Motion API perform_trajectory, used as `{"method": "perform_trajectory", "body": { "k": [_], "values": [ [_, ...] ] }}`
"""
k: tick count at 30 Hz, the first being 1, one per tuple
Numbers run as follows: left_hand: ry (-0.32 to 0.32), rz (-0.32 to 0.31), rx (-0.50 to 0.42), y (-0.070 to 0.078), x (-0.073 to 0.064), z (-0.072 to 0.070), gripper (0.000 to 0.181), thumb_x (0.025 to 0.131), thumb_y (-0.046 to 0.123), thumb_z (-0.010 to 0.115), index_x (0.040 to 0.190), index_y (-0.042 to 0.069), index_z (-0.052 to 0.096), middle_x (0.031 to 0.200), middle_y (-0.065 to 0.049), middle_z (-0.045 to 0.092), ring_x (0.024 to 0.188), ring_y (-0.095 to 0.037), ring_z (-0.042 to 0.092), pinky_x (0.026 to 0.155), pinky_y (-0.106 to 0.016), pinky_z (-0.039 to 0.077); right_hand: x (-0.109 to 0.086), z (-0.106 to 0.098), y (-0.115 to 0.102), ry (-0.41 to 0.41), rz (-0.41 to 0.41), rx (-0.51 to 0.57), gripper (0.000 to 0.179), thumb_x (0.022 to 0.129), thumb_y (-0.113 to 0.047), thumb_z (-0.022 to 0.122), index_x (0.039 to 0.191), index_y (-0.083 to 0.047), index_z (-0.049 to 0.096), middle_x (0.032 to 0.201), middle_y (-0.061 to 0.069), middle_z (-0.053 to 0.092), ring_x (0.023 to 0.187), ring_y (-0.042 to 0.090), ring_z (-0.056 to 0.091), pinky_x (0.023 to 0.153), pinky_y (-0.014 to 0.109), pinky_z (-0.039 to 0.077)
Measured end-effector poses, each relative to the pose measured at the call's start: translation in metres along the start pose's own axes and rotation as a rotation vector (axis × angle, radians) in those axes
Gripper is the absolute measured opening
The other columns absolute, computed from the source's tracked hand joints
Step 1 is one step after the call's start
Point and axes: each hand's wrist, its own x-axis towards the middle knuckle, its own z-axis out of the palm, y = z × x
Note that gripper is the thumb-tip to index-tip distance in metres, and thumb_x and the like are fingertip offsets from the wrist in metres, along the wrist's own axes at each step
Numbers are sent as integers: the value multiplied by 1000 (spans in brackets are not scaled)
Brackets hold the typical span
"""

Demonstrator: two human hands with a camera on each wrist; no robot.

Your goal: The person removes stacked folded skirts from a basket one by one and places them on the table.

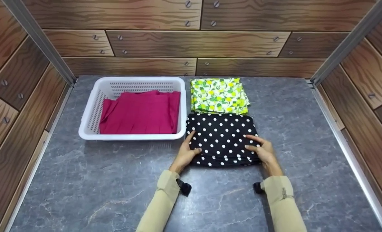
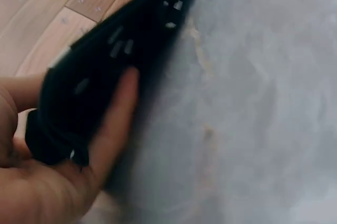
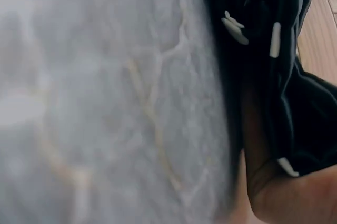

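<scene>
A black cloth with white dots [image 1: 221, 135], folded into a flat rectangle, lies on the grey tabletop just right of the basket. My left hand [image 1: 187, 153] holds its left edge, and in the left wrist view the cloth [image 2: 89, 71] sits between the thumb and the other fingers. At the opposite edge my right hand [image 1: 264, 153] grips the cloth, thumb and index finger on top. Part of that hand is hidden by dark fabric [image 3: 310, 124] in the right wrist view. Behind the dotted cloth is a folded lemon-print cloth [image 1: 218, 95], close against its far edge.
On the left stands a white plastic basket [image 1: 133, 137] with slotted walls, holding folded magenta cloth [image 1: 139, 112]. The grey marbled tabletop [image 1: 107, 187] is bounded by wood-patterned panels [image 1: 165, 43] at the back and sides, with metal rails [image 1: 348, 154] along the side edges.
</scene>
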Motion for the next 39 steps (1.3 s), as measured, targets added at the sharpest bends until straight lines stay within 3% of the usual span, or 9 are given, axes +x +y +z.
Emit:
{"method": "perform_trajectory", "body": {
  "k": [4, 6, 10, 15, 19, 23, 26, 31, 39],
  "values": [
    [4, 16, 244, 18, -8, -10, 77, 87, 1, 68, 156, 3, 35, 150, -32, 42, 116, -40, 58, 103, -54, 45, -7, -1, -5, 75, -79, -78, 45, 80, 8, 73, 124, 11, 64, 135, 30, 57, 115, 16, 53, 94, 16, 37],
    [-22, 28, 364, 27, -16, -16, 73, 90, 6, 69, 155, 3, 37, 150, -32, 41, 123, -45, 54, 105, -58, 43, -9, -3, -10, 86, -104, -110, 42, 82, 8, 71, 123, 13, 64, 128, 32, 61, 98, 13, 58, 83, 16, 44],
    [-218, 39, 552, 49, -37, -27, 62, 99, 20, 64, 154, 3, 41, 158, -30, 29, 144, -47, 30, 114, -63, 28, -11, -6, -28, 49, -133, -145, 42, 91, 4, 67, 130, 15, 57, 132, 34, 57, 104, 24, 62, 81, 18, 49],
    [-415, 64, 650, 80, -53, -39, 56, 104, 30, 57, 153, 6, 44, 162, -25, 25, 147, -42, 26, 116, -61, 25, -10, -2, -55, -4, -190, -101, 45, 95, 3, 64, 136, 16, 50, 144, 34, 46, 140, 43, 37, 117, 45, 31],
    [-404, 140, 600, 98, -53, -55, 52, 106, 30, 54, 151, 5, 46, 156, -19, 41, 142, -37, 39, 116, -53, 31, -6, 10, -74, 6, -255, -62, 42, 94, 6, 64, 132, 18, 52, 140, 34, 50, 138, 44, 40, 117, 51, 29],
    [-342, 182, 495, 109, -49, -77, 49, 106, 26, 54, 149, 5, 49, 147, -16, 54, 122, -34, 59, 103, -51, 47, -1, 26, -91, -37, -282, -14, 40, 93, 9, 63, 131, 18, 54, 135, 35, 53, 131, 44, 47, 110, 39, 42],
    [-246, 206, 454, 114, -44, -93, 47, 105, 21, 55, 149, 3, 48, 144, -18, 55, 117, -34, 61, 99, -50, 50, 2, 39, -105, -79, -304, -20, 38, 94, 7, 63, 130, 17, 56, 135, 34, 55, 129, 43, 49, 104, 32, 45],
    [-124, 235, 473, 118, -38, -118, 50, 104, 16, 58, 149, 1, 46, 138, -24, 58, 122, -37, 59, 102, -50, 49, 7, 57, -125, -160, -336, -34, 40, 96, 3, 63, 133, 15, 55, 139, 30, 53, 131, 44, 48, 108, 42, 43],
    [-52, 244, 527, 122, -31, -149, 53, 101, 12, 60, 149, -3, 44, 135, -31, 58, 123, -43, 58, 103, -54, 46, 12, 82, -146, -282, -344, -34, 44, 97, 0, 63, 137, 13, 52, 144, 28, 49, 134, 44, 46, 110, 48, 42]
  ]
}}
